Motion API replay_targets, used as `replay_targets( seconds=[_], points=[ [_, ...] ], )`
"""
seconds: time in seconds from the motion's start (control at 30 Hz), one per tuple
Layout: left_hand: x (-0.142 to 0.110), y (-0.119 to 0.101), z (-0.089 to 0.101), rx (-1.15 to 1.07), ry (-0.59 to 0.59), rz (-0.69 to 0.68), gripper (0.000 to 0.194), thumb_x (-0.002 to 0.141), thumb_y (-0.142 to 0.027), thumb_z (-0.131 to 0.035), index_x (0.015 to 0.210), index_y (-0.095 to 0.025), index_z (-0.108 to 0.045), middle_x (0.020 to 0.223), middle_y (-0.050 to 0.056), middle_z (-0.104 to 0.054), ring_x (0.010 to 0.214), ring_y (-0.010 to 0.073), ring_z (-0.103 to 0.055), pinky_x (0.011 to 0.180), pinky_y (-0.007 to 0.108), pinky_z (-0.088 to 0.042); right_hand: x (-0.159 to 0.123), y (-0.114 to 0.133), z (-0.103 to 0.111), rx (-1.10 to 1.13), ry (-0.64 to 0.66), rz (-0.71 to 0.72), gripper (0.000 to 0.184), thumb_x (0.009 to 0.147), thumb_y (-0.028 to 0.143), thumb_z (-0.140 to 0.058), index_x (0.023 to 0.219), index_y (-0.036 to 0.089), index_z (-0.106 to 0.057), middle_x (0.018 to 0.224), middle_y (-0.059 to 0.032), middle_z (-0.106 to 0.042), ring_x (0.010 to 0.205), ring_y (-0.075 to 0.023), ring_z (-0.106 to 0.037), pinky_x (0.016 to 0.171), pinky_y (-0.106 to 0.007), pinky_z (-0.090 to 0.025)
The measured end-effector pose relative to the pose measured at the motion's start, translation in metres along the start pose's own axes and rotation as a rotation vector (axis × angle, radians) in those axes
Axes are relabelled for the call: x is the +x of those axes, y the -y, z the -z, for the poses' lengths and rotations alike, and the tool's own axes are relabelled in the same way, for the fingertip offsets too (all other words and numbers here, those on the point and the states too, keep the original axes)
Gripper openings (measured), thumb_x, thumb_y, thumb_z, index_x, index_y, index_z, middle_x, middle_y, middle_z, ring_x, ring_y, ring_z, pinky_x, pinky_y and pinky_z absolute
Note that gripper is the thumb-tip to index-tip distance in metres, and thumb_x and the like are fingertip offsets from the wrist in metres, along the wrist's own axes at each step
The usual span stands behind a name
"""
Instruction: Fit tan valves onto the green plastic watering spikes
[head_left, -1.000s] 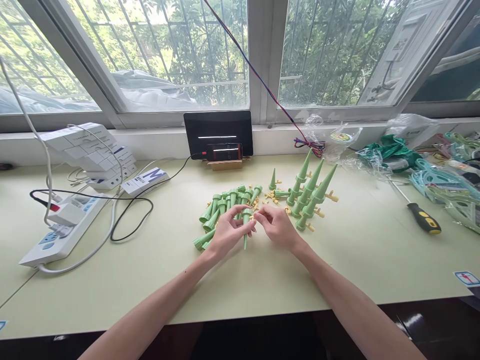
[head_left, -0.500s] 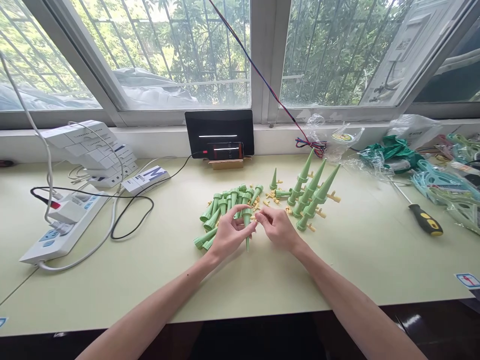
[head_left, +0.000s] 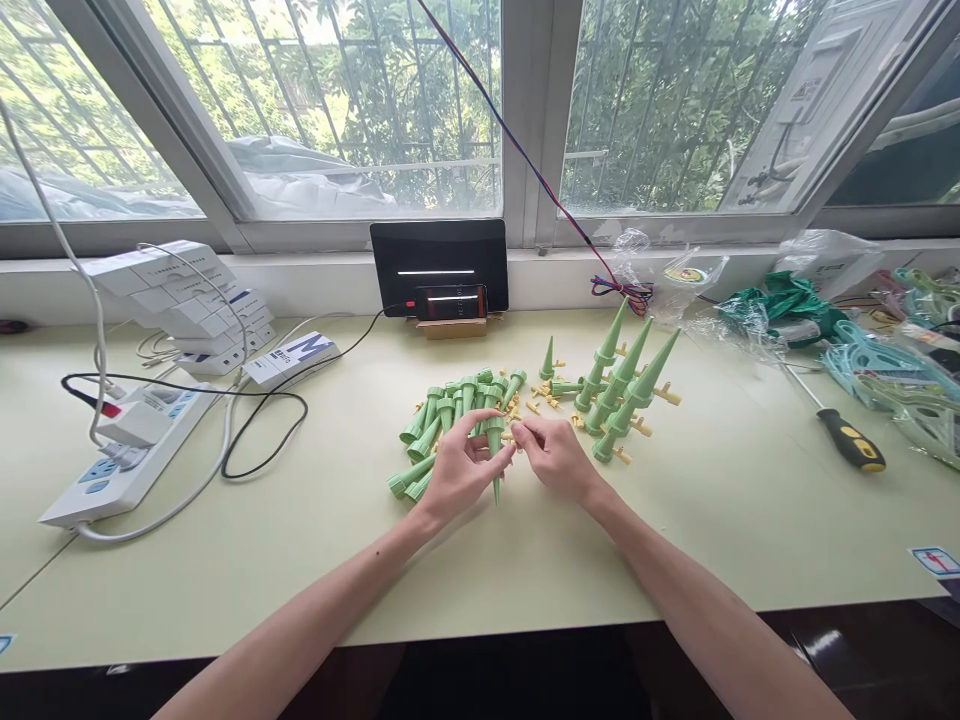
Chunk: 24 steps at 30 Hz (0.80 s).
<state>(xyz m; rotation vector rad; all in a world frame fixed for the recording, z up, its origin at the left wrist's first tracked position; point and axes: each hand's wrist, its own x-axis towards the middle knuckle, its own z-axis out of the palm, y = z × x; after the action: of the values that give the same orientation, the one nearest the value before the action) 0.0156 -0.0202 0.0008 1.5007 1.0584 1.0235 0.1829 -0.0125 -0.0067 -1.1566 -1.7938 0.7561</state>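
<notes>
My left hand (head_left: 466,465) is closed around a green plant watering spike (head_left: 495,436), its pointed end aimed down toward me. Close on its right, my right hand (head_left: 553,455) pinches a small yellow valve (head_left: 510,437) at the spike's side; fingers cover part of it. Behind my left hand lies a pile of loose green spikes (head_left: 469,392). Several spikes with yellow valves fitted (head_left: 621,380) stand point up, stacked in leaning columns, to the right. Small loose yellow valves (head_left: 534,407) are scattered between pile and columns.
A tablet (head_left: 442,255) with a phone (head_left: 451,302) before it stands by the window. At left are a power strip (head_left: 142,470), cables and white boxes (head_left: 187,300). A screwdriver (head_left: 851,438) and plastic-wrapped items (head_left: 885,375) lie at right.
Both hands stay almost in place. The spike's tip has shifted very slightly to the right, and the grip on spike and valve is kept.
</notes>
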Motion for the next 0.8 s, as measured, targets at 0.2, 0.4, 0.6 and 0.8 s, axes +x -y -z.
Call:
replay_targets(
  seconds=[0.2,0.4,0.6,0.8],
  points=[
    [-0.0001,0.0029,-0.0009,0.052,-0.022,-0.029,0.05,0.079,-0.039,-0.072,0.12,-0.019,-0.054,0.079,0.002,-0.066,0.066,0.0178,-0.068,0.061,0.03,-0.058,0.0003,-0.0015,-0.0011,0.0,0.005,-0.022,0.041,0.096,0.035,-0.044,0.059,0.021,-0.038,0.053,0.0033,-0.039,0.051,-0.0121,-0.033,0.051,-0.028,-0.025],
    [0.0004,0.0043,-0.0024,0.079,-0.047,-0.077,0.047,0.083,-0.042,-0.067,0.123,-0.019,-0.056,0.079,0.003,-0.067,0.071,0.0192,-0.069,0.064,0.031,-0.057,0.0014,-0.0032,-0.0024,-0.007,-0.003,-0.036,0.041,0.097,0.037,-0.044,0.06,0.021,-0.043,0.054,0.0029,-0.042,0.051,-0.0121,-0.035,0.051,-0.028,-0.027],
    [0.0017,0.0015,-0.0016,0.06,-0.04,-0.053,0.043,0.092,-0.047,-0.055,0.123,-0.018,-0.054,0.072,0.002,-0.068,0.06,0.0164,-0.066,0.061,0.029,-0.054,0.0014,-0.0039,-0.0021,-0.01,-0.014,-0.044,0.043,0.097,0.041,-0.044,0.059,0.02,-0.044,0.053,0.0034,-0.041,0.05,-0.0114,-0.035,0.051,-0.028,-0.027],
    [0.0024,0.0024,-0.0009,0.111,-0.085,-0.039,0.04,0.091,-0.046,-0.055,0.12,-0.019,-0.056,0.073,0.002,-0.068,0.065,0.0182,-0.068,0.059,0.027,-0.051,0.0023,-0.0073,-0.0023,-0.035,-0.037,-0.045,0.045,0.098,0.041,-0.044,0.058,0.02,-0.045,0.052,0.0027,-0.043,0.05,-0.0119,-0.037,0.051,-0.028,-0.028]
  ],
)
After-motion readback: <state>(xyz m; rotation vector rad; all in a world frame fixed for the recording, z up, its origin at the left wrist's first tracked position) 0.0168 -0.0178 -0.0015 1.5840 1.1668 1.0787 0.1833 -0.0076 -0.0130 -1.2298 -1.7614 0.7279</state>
